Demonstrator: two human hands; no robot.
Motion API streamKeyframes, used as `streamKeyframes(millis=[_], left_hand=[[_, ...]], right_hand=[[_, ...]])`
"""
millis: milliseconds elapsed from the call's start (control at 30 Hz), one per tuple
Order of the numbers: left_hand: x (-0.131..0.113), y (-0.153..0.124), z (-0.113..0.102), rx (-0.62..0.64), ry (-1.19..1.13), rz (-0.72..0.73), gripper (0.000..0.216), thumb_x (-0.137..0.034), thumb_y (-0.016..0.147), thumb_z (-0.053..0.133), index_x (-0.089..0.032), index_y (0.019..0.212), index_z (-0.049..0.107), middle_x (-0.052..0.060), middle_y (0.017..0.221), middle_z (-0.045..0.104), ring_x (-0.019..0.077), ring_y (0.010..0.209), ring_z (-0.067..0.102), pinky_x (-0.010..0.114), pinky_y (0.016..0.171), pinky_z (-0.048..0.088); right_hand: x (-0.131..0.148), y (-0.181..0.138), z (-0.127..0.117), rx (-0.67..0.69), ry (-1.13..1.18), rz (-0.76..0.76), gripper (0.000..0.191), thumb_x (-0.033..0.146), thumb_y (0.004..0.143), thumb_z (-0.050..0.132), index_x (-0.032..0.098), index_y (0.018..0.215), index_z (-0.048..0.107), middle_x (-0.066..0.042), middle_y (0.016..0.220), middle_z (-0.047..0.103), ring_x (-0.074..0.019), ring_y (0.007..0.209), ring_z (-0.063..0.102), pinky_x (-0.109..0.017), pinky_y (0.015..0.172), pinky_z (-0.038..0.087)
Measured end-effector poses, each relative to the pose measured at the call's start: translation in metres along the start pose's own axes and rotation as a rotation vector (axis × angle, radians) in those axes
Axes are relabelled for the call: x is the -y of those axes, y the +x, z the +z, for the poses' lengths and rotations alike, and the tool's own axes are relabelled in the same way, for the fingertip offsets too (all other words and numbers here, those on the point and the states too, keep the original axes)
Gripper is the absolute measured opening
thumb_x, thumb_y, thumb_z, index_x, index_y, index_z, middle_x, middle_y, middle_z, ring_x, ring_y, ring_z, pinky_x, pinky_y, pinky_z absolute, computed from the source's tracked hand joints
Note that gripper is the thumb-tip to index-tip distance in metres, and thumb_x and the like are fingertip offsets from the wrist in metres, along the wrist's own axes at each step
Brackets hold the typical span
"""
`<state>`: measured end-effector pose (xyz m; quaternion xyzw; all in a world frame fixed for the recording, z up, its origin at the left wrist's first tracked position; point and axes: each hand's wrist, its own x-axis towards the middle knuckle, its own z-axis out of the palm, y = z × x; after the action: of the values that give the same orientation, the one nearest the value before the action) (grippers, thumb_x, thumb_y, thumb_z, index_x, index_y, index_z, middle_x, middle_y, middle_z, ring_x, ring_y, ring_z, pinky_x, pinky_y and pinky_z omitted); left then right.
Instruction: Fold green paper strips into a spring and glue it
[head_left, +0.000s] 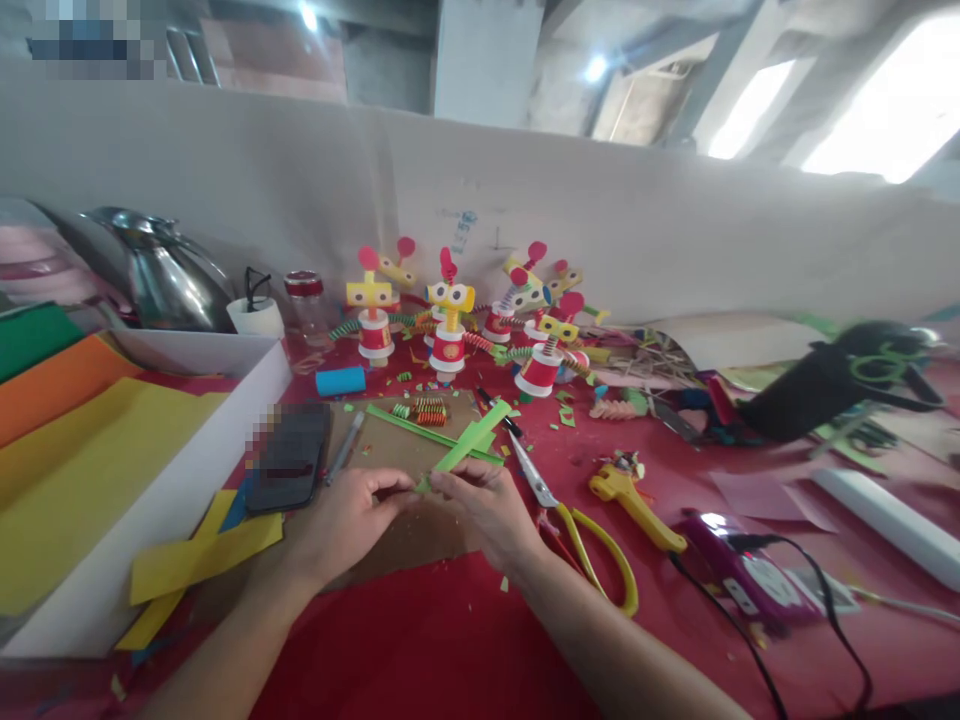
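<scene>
Both hands meet over a brown board (390, 540) on the red table. My right hand (487, 505) pinches a light green paper strip (474, 440), which slants up and away to the right. At the strip's near end, the fingertips of my left hand (356, 525) are closed on it too. Another green strip (412, 424) lies on the board behind. Folded paper springs (430, 411) sit near the board's far edge. To the right of my right hand lie scissors (541, 485) with yellow handles, blades partly spread.
Several paper-cup figures (450, 345) stand at the back. A white box (150, 500) of coloured paper, yellow strips (202, 558) and a phone (291, 458) are at left. At right lie a yellow glue gun (637, 508), a purple corded device (750, 570) and a black bottle (802, 390).
</scene>
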<state>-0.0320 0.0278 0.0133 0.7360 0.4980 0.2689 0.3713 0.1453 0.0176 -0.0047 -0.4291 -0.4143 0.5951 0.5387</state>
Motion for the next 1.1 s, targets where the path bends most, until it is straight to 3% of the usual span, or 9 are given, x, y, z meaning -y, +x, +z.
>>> streamKeyframes(millis=[200,433,667,733,800,867,933,1000,1100], left_hand=[[-0.004,-0.001,-0.007,0.051,-0.017,-0.084,0.02,-0.038,0.078,0.059,-0.023,0.075,0.071,-0.001,0.072,0.071,0.0189,0.073,0.062,0.028,0.067,0.042],[-0.005,0.0,-0.012,0.084,-0.033,-0.122,0.019,-0.036,0.077,0.059,-0.021,0.071,0.069,0.0,0.07,0.069,0.0187,0.072,0.06,0.028,0.067,0.041],[-0.002,0.001,-0.015,0.062,0.087,-0.103,0.02,-0.035,0.08,0.054,-0.021,0.076,0.067,0.0,0.072,0.069,0.02,0.072,0.061,0.029,0.067,0.041],[0.004,0.001,-0.015,-0.03,0.221,-0.055,0.019,-0.032,0.082,0.051,-0.022,0.08,0.067,0.002,0.077,0.07,0.0212,0.074,0.061,0.031,0.067,0.041],[0.009,0.002,-0.013,-0.129,0.373,0.045,0.019,-0.026,0.083,0.049,-0.021,0.084,0.068,0.005,0.086,0.071,0.0236,0.081,0.062,0.034,0.072,0.041],[0.013,0.004,-0.012,-0.169,0.455,0.156,0.021,-0.02,0.082,0.048,-0.022,0.086,0.069,0.006,0.09,0.071,0.0257,0.088,0.061,0.037,0.078,0.041],[0.014,0.005,-0.011,-0.167,0.427,0.241,0.021,-0.017,0.081,0.05,-0.023,0.084,0.07,0.006,0.086,0.07,0.0261,0.087,0.06,0.039,0.083,0.039],[0.013,0.003,-0.011,-0.236,0.337,0.291,0.019,-0.017,0.079,0.055,-0.026,0.083,0.072,0.006,0.084,0.07,0.0263,0.088,0.059,0.04,0.089,0.037],[0.006,-0.003,-0.01,-0.549,0.221,0.309,0.016,-0.02,0.072,0.067,-0.029,0.083,0.075,0.006,0.094,0.07,0.0282,0.101,0.056,0.041,0.099,0.031]], right_hand=[[0.003,0.005,-0.005,-0.128,0.173,-0.011,0.013,0.026,0.06,0.08,0.018,0.058,0.069,0.002,0.057,0.064,-0.0096,0.059,0.054,-0.024,0.062,0.041],[0.012,0.01,-0.017,-0.156,0.249,-0.06,0.013,0.025,0.06,0.081,0.019,0.06,0.07,0.003,0.057,0.064,-0.008,0.057,0.054,-0.021,0.059,0.042],[0.026,0.018,-0.042,-0.321,0.237,-0.245,0.012,0.029,0.064,0.079,0.021,0.071,0.072,0.001,0.069,0.067,-0.0107,0.063,0.057,-0.024,0.062,0.045],[0.031,0.016,-0.044,-0.389,0.062,-0.377,0.01,0.033,0.074,0.072,0.023,0.078,0.072,0.0,0.073,0.068,-0.013,0.068,0.058,-0.028,0.066,0.045],[0.035,0.012,-0.043,-0.362,-0.292,-0.528,0.014,0.036,0.078,0.069,0.026,0.088,0.072,-0.003,0.084,0.071,-0.0182,0.081,0.059,-0.033,0.075,0.045],[0.036,0.007,-0.039,-0.187,-0.727,-0.64,0.026,0.036,0.074,0.073,0.028,0.099,0.072,-0.005,0.099,0.071,-0.0239,0.097,0.057,-0.039,0.085,0.041],[0.032,0.003,-0.035,0.01,-1.03,-0.67,0.022,0.034,0.076,0.072,0.029,0.098,0.072,-0.004,0.095,0.073,-0.0242,0.095,0.057,-0.039,0.088,0.037],[0.027,0.001,-0.032,0.104,-1.161,-0.633,0.012,0.029,0.084,0.064,0.029,0.09,0.074,-0.003,0.083,0.073,-0.0212,0.085,0.06,-0.037,0.085,0.036],[0.022,-0.001,-0.03,0.044,-1.103,-0.544,0.018,0.025,0.088,0.056,0.026,0.086,0.074,-0.003,0.08,0.073,-0.0192,0.077,0.062,-0.032,0.078,0.039]])
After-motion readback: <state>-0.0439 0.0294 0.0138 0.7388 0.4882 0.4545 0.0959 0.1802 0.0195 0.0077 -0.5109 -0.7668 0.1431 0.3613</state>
